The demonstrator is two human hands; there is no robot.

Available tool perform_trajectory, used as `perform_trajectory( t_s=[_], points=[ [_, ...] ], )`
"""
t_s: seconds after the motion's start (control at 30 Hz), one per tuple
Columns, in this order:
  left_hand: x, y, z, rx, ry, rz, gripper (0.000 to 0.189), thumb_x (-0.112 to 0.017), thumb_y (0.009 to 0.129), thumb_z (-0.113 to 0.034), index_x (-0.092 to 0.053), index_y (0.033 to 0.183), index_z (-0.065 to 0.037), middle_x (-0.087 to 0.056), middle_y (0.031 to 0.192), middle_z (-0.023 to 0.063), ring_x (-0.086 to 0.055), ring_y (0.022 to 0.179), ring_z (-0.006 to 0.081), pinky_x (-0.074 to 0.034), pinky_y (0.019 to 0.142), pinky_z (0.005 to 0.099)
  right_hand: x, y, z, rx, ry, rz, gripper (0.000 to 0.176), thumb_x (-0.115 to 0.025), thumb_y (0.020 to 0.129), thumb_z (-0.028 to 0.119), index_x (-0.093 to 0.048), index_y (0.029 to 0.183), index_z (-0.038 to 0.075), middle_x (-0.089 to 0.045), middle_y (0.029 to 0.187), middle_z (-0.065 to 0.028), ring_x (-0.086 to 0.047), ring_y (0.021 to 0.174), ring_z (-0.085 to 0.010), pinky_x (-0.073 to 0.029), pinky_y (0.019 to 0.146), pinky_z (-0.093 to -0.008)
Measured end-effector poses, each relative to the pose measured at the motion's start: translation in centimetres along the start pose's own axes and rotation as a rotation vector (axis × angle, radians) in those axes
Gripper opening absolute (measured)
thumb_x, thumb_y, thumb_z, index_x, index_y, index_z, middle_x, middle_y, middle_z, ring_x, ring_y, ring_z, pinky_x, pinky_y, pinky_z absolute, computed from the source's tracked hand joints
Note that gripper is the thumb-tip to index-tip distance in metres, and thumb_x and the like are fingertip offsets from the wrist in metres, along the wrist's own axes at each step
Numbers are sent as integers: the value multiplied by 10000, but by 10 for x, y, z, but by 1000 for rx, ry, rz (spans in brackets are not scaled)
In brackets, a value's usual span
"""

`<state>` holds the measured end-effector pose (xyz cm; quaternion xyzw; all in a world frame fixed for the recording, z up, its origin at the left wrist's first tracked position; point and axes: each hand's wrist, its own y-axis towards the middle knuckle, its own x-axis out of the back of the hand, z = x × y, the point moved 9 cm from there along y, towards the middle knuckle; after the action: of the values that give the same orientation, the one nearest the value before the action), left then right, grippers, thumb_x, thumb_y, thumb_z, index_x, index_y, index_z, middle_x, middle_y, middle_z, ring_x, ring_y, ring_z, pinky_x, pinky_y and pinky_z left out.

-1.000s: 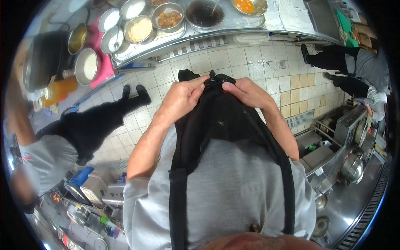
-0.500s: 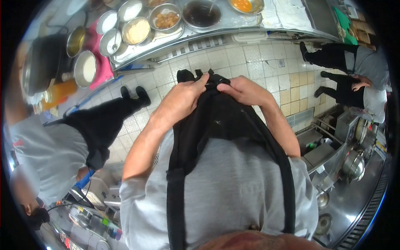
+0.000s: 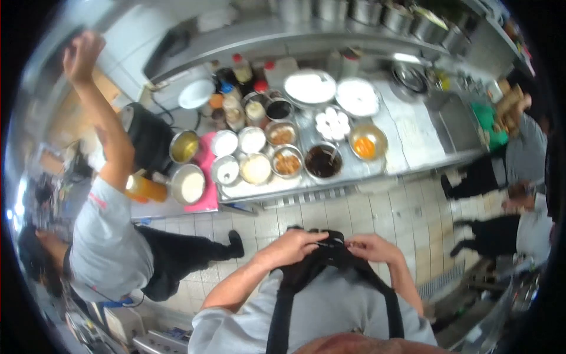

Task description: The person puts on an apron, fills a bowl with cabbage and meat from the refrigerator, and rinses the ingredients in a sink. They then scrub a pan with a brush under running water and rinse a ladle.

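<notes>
A black apron [image 3: 331,255] with shoulder straps hangs over my grey shirt, bunched at my waist. My left hand [image 3: 293,248] is closed on its left side, fingers reaching toward the middle. My right hand [image 3: 375,248] pinches the fabric at the right edge, with the fingers curled and slightly blurred. Which strap or fold lies between the fingers is hard to make out.
Ahead runs a steel counter [image 3: 283,197] with a bowl of egg yolks [image 3: 367,146], a bowl of dark sauce [image 3: 323,161], a plate of eggs [image 3: 332,124] and several bowls. A co-worker [image 3: 112,236] stands left, one arm raised; others [image 3: 525,159] stand right.
My view has tilted up, so more of the counter and the shelf show. Both hands stay at the apron, a little farther apart. The left co-worker's arm has gone up.
</notes>
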<state>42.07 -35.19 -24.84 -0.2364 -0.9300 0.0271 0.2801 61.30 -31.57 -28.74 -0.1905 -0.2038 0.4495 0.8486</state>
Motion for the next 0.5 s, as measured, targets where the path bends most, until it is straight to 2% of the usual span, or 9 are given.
perform_trajectory(
  t_s=[0.1,0.17,0.2,0.27,0.3,0.33,0.4,0.43,0.5],
  points=[
    [2,-5,-2,-55,34,-58,386,-670,937,-157,-641,1322,-151,-676,993,247,-661,903,407,-528,807,444,-3,-1,0,123,18,42,244,-703,956,161,-692,1164,34,-651,754,-5,-574,642,-59,-493,611,-244],
    [2,-11,-1,-45,-14,-52,357,-649,963,-180,-642,1318,-149,-701,1040,210,-675,940,385,-534,822,428,10,-6,10,210,-108,-98,255,-696,961,152,-686,1178,20,-671,785,-9,-603,682,-71,-508,640,-248],
    [4,-15,-1,-22,-49,-33,345,-641,973,-185,-643,1315,-145,-709,1065,194,-682,958,372,-536,828,417,12,-9,18,224,-132,-77,255,-696,961,152,-686,1178,20,-671,785,-9,-603,682,-71,-508,640,-248],
    [7,-23,9,-11,-86,-68,335,-628,984,-178,-641,1316,-141,-717,1089,164,-693,965,334,-538,831,398,23,-17,18,174,-17,-145,258,-695,959,142,-687,1189,25,-692,818,-9,-622,724,-78,-515,668,-244],
    [4,-27,15,-2,-123,-70,325,-615,995,-171,-639,1317,-138,-725,1114,134,-704,973,296,-541,834,379,28,-16,-2,57,73,-119,238,-691,963,153,-701,1163,24,-708,858,-16,-635,764,-83,-513,690,-239],
    [-1,-29,19,-3,-129,-77,325,-615,995,-171,-639,1317,-138,-725,1114,134,-704,973,296,-541,834,379,35,-16,-8,54,65,-115,238,-691,963,153,-701,1163,24,-708,858,-16,-635,764,-83,-513,690,-239],
    [5,-35,31,-3,-269,-288,295,-591,1005,-128,-658,1291,-98,-745,1063,106,-711,943,208,-546,817,323,53,-15,-17,58,-32,-226,213,-679,970,168,-716,1117,19,-712,864,-28,-640,767,-88,-514,683,-244],
    [0,-34,36,-1,-275,-288,295,-591,1005,-128,-658,1291,-98,-745,1063,106,-711,943,208,-546,817,323,53,-12,-20,51,-33,-223,213,-679,970,168,-716,1117,19,-712,864,-28,-640,767,-88,-514,683,-244],
    [-8,-35,70,227,-793,-463,290,-568,1009,-89,-638,1289,-56,-728,995,91,-695,921,160,-553,807,293,60,-4,-18,77,34,-252,203,-668,975,184,-722,1075,14,-715,863,-34,-648,769,-93,-518,686,-250]
  ],
)
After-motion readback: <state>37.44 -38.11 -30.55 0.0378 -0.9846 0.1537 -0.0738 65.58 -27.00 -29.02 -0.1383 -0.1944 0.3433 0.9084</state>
